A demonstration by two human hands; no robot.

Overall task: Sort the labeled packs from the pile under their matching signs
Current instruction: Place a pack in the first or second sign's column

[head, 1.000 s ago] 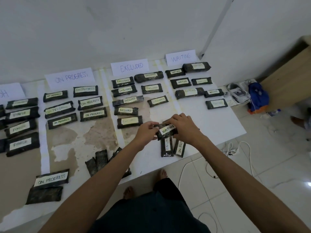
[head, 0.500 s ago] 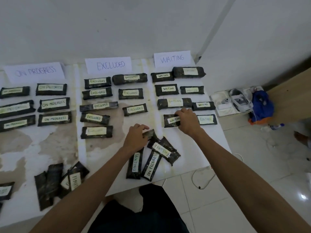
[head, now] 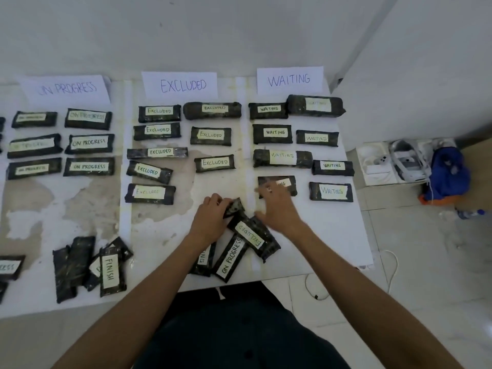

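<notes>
Watching from beside the surface [head: 332, 235], I'd worry first about the dark pack [head: 235, 206] that the left hand [head: 210, 222] grips by one end, fingers curled round it, at the top of the pile [head: 253, 235]: its label faces away, so it could land under the wrong sign. The right hand [head: 279, 209] is spread and holds nothing, its fingertips over a WAITING pack [head: 291, 182] beneath the WAITING sign [head: 289, 79]; a careless sweep could skew that row or scatter the pile. The ON PROGRESS pack [head: 231, 258] lies close to the near edge and might slide off. The right hand is blurred, so contact is unclear. A half-hidden pack [head: 203, 259] under the left wrist shows only part of its label.
</notes>
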